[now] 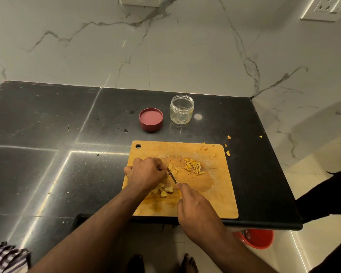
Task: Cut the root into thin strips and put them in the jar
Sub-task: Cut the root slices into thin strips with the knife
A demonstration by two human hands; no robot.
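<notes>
Left hand [146, 172] is down on the cutting board [220, 198], fingers curled in tight against the knife blade [172, 176]; whatever root piece they pin is hidden under the knuckles, so I cannot tell exactly what they grip. Right hand [195, 209] is wrapped round the knife handle, fingers closed on it, blade angled up and to the left toward the left hand's fingertips.

Just right of the blade, a couple of pale slices lie flat, and further right sits a loose heap of thin yellow strips [194, 167] in the middle of the board. Below the left wrist, a cluster of thicker root chunks [164, 191] waits near the board's front left part. Orange-yellow stains spread across the wood around the heaps.

Up at the board's far right corner, a few scraps [204, 148], and more bits [228, 153] have spilled onto the black counter [47, 134] beside that edge.

Now the containers: the clear jar [182, 109] stands upright and open behind the board, well apart from it. No strips show in it; there is only a yellowish tint near its base and right side. Just left of it, the red lid [151, 119] lies on the counter, not touching the jar. Down on the floor under the counter's front edge, a red bucket [258, 238] peeks out; its contents are not clear.
</notes>
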